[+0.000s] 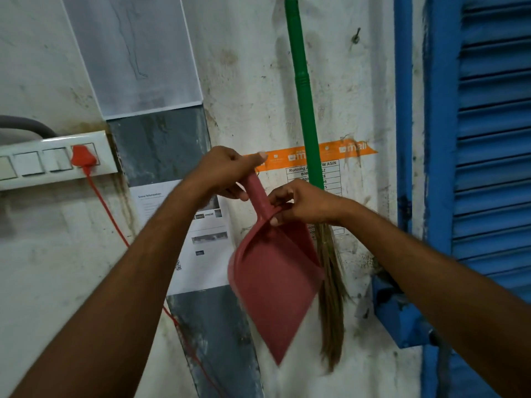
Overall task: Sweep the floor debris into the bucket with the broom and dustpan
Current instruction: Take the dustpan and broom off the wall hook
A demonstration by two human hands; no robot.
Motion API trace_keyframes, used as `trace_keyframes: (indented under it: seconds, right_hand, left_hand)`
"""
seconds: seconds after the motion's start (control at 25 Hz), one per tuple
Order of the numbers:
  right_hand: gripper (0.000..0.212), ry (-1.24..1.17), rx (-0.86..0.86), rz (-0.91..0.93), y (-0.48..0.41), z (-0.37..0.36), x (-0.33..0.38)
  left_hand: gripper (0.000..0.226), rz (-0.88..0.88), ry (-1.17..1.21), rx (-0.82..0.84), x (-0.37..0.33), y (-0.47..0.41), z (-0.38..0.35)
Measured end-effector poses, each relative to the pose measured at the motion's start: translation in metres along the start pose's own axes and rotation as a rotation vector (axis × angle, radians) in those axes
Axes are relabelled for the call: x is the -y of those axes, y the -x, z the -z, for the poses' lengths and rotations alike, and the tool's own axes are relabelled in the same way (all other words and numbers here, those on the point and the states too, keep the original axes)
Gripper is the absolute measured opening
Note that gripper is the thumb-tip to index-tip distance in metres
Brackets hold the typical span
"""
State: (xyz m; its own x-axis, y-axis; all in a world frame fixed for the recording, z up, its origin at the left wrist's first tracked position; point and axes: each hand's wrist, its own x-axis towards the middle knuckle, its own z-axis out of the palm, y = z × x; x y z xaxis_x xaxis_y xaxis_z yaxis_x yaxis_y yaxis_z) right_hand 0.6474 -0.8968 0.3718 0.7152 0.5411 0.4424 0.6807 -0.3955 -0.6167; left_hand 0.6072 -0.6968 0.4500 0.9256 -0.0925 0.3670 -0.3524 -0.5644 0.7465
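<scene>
Red dustpan (pixel 274 278) held up against the wall, left hand (pixel 227 170) wrapped round the handle top, right hand (pixel 298 203) pinching the pan's upper rim just below, green-handled broom (pixel 306 110) hung right behind.

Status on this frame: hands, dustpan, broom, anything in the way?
Left hand grips dustpan handle top, right hand pinches handle base. Pan points down. Broom hangs on wall behind it. Nothing blocking.
</scene>
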Motion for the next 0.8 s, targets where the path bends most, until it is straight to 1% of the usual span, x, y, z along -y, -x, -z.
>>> trace_keyframes:
  seconds: [0.04, 0.08, 0.16, 0.2, 0.28, 0.36, 0.4, 0.48, 0.6, 0.68, 0.8]
  right_hand:
    - [0.027, -0.018, -0.036, 0.006, 0.0, -0.003, -0.004]
    - [0.026, -0.02, -0.061, 0.011, -0.001, -0.006, -0.007]
    - [0.024, 0.025, -0.082, 0.023, -0.005, -0.014, -0.01]
    - [0.022, 0.056, -0.08, 0.018, -0.008, -0.017, -0.011]
    - [0.019, 0.102, -0.064, -0.016, -0.012, -0.014, -0.009]
    - [0.019, 0.148, -0.112, -0.048, -0.013, 0.001, -0.002]
    - [0.022, 0.187, -0.187, -0.058, -0.014, 0.012, 0.003]
    - [0.028, 0.261, -0.41, -0.056, -0.021, 0.037, 0.013]
    - [0.028, 0.255, -0.72, -0.036, -0.047, 0.084, 0.024]
    - [0.021, 0.228, -0.86, -0.017, -0.068, 0.114, 0.032]
    - [0.008, 0.2, -0.989, -0.005, -0.1, 0.15, 0.049]
  left_hand:
    - [0.048, 0.009, 0.115, -0.034, 0.005, 0.004, -0.007]
    - [0.044, 0.007, 0.192, -0.05, 0.011, 0.006, -0.016]
    - [0.027, -0.022, 0.278, -0.067, 0.02, 0.004, -0.039]
    - [0.023, -0.029, 0.305, -0.083, 0.022, 0.002, -0.049]
    - [0.03, -0.048, 0.308, -0.135, 0.023, -0.005, -0.065]
    - [0.038, -0.083, 0.283, -0.181, 0.02, -0.013, -0.07]
    - [0.038, -0.093, 0.271, -0.204, 0.018, -0.019, -0.069]
    - [0.028, -0.081, 0.298, -0.203, 0.011, -0.03, -0.063]
    - [0.024, -0.027, 0.301, -0.079, -0.013, -0.051, -0.045]
    - [0.027, -0.04, 0.26, -0.003, -0.038, -0.062, -0.029]
    - [0.034, -0.175, 0.191, 0.126, -0.083, -0.079, -0.006]
